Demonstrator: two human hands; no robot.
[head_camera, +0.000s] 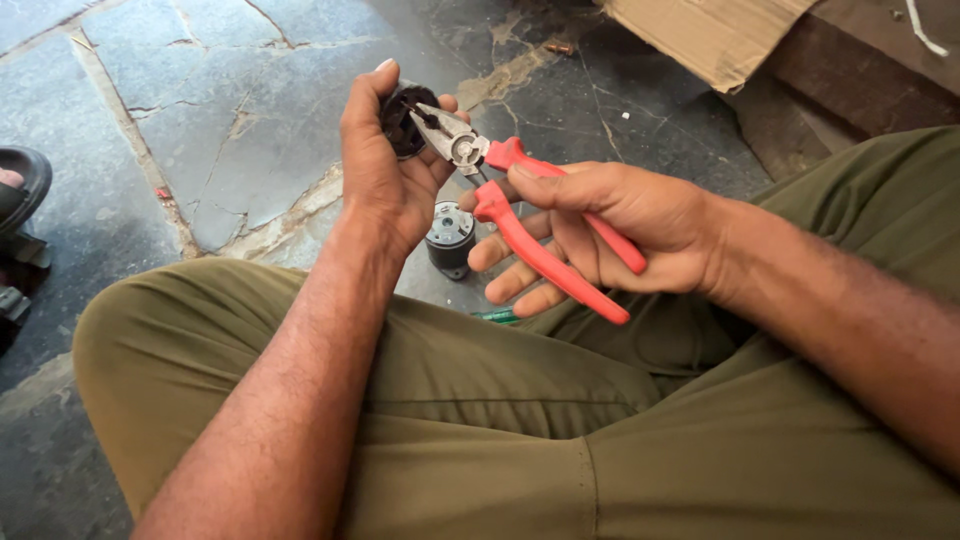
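Nearest to the camera were the person's knees in olive green trousers (480, 440), as the person sat with crossed legs on the floor. Both forearms reached forward over the legs.

The step in hand seemed to be pulling or gripping a small part inside a dark round component (402, 120) with the pliers (530, 215). As a judgement, the next move called for a firm and steady squeeze on the handles while the other hand kept the component from turning, because the tips had only a small hold.

The right hand (610, 235) was closed loosely around the red handles of the pliers, the thumb on top of the upper handle and the fingers curled between and under the lower one. The handles stood a little apart, and the metal jaws were slightly open, their tips reaching into the component.

The left hand (385, 165) was closed around the dark round component, with the thumb on one side and the fingers wrapped behind it, held up above the floor.

Below the hands, on the stone floor (200, 120), stood a small grey cylindrical motor body (450, 235), and just beside the leg lay a thin green object (497, 315). Farther away, a piece of brown cardboard (710, 35) lay at the top, and a dark sandal (20, 190) showed at the left edge.
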